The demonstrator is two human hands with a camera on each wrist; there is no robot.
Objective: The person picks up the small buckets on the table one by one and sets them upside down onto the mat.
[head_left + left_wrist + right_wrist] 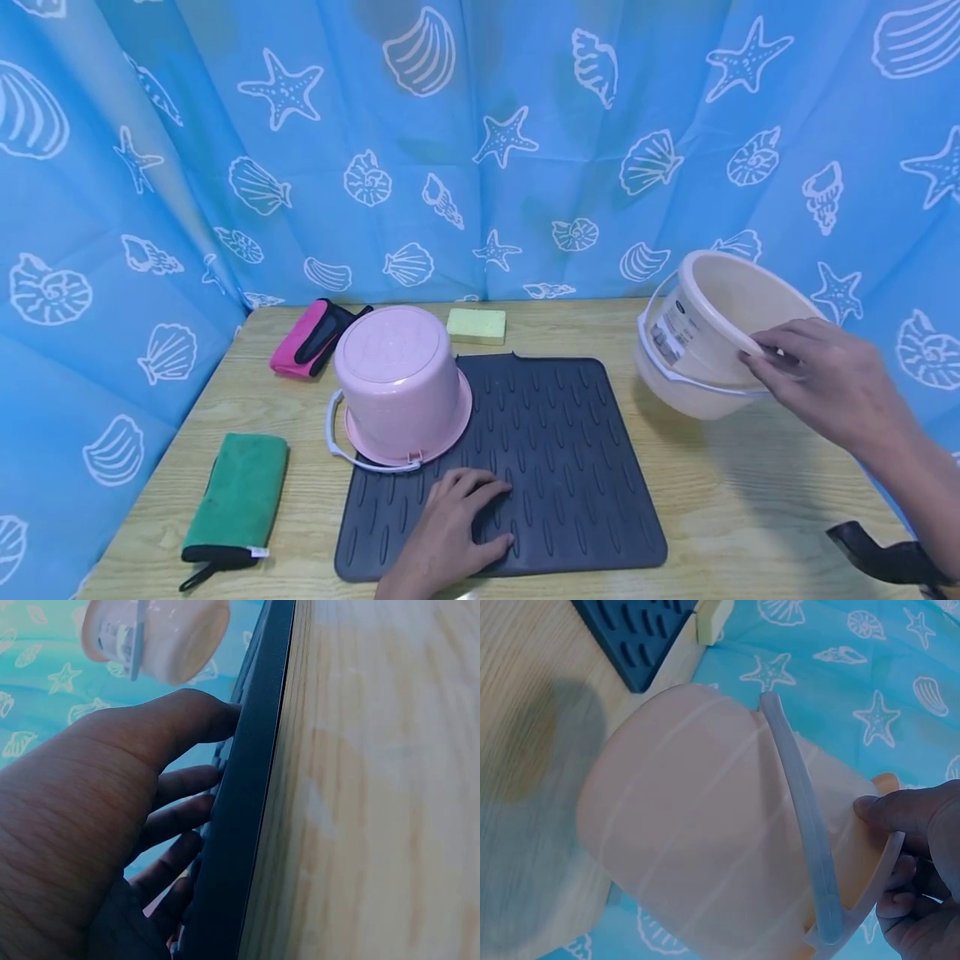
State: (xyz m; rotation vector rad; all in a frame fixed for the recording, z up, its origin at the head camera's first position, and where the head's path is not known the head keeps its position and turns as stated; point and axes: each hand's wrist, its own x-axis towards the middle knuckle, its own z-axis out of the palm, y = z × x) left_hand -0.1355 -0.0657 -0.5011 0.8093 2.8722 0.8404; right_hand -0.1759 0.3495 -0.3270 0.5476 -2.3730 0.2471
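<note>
A cream bucket (693, 358) is held tilted above the bench (720, 533).
The right hand (832, 375) pinches it by the edge with the fingers, to the right of the dark mat (558, 467); the left hand (446, 529) rests on this mat, its fingers spread. A pink bucket (397, 387) stands upside down beyond.

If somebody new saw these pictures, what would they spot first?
Probably the cream bucket, held tilted over the right side of the table, with the right hand pinching its rim. Next, the pink bucket, upside down at the far left corner of the dark mat. Behind everything hangs a blue curtain covered in white shells and starfish.
</note>
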